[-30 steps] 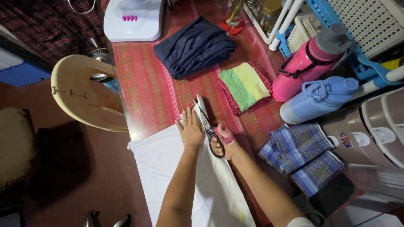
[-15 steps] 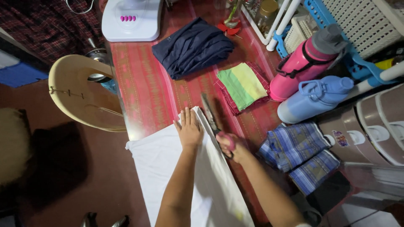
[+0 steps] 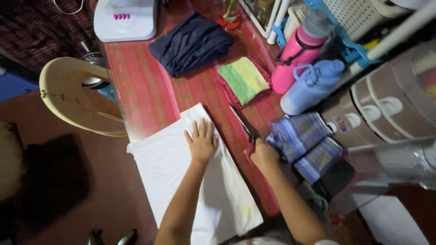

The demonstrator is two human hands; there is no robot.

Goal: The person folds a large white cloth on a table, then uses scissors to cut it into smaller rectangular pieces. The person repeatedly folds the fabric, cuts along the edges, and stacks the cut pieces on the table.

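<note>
A white cloth (image 3: 168, 168) lies spread over the near edge of a red striped table (image 3: 145, 90). My left hand (image 3: 201, 141) rests flat on it, fingers spread, near its far right corner. My right hand (image 3: 262, 153) is closed around the handles of a pair of scissors (image 3: 243, 124), which lie on the red table just right of the cloth, blades pointing away from me. The scissors are apart from the cloth.
A folded dark blue cloth (image 3: 190, 43), a green and yellow folded cloth (image 3: 243, 79), a pink bottle (image 3: 297, 47), a blue bottle (image 3: 311, 86) and blue striped folded cloths (image 3: 309, 143) sit on the table. A white appliance (image 3: 127, 18) stands at the back. A beige chair (image 3: 77, 97) is left.
My right hand has carried the scissors off the white cloth to the right, onto the red table. My left hand stays flat on the cloth.
</note>
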